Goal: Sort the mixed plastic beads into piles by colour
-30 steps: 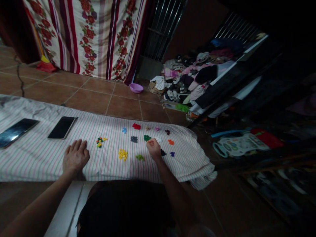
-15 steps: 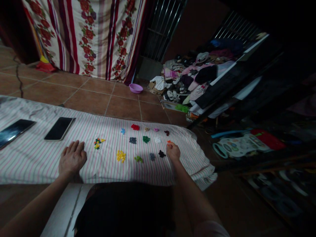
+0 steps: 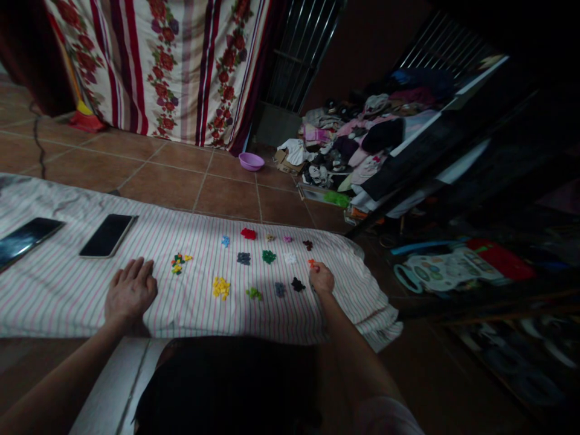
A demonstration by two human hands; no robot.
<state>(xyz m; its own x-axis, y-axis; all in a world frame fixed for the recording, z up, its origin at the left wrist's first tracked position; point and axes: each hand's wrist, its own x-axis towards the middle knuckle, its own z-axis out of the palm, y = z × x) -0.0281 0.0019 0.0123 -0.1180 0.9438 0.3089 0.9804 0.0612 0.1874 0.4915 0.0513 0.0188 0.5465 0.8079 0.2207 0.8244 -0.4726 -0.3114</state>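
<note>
My left hand [image 3: 131,289] lies flat on the striped cloth [image 3: 181,317], fingers stretched out, beside a small mixed pile of yellow, orange and green pieces [image 3: 177,266]. At the right, my right hand [image 3: 322,277] has its fingers closed in a pinch at the small orange pieces [image 3: 311,263]. Its fingertips partly hide them. Close to that hand are black pieces [image 3: 297,284], white pieces [image 3: 290,258] and dark brown pieces [image 3: 307,244]. Further left lie yellow pieces [image 3: 221,288], lime green pieces [image 3: 254,293], dark green pieces [image 3: 269,257] and red pieces [image 3: 248,234].
Two phones, a black-screened one [image 3: 109,235] and a shinier one [image 3: 29,241], lie on the cloth at the left. Beyond it, a purple basin [image 3: 251,161] stands on the tiled floor. Heaped clothes [image 3: 348,136] and a dark rack stand to the right.
The view has shifted slightly. My right hand has drawn back a little to the right, showing more of the orange pieces. My left hand stays flat on the cloth.
</note>
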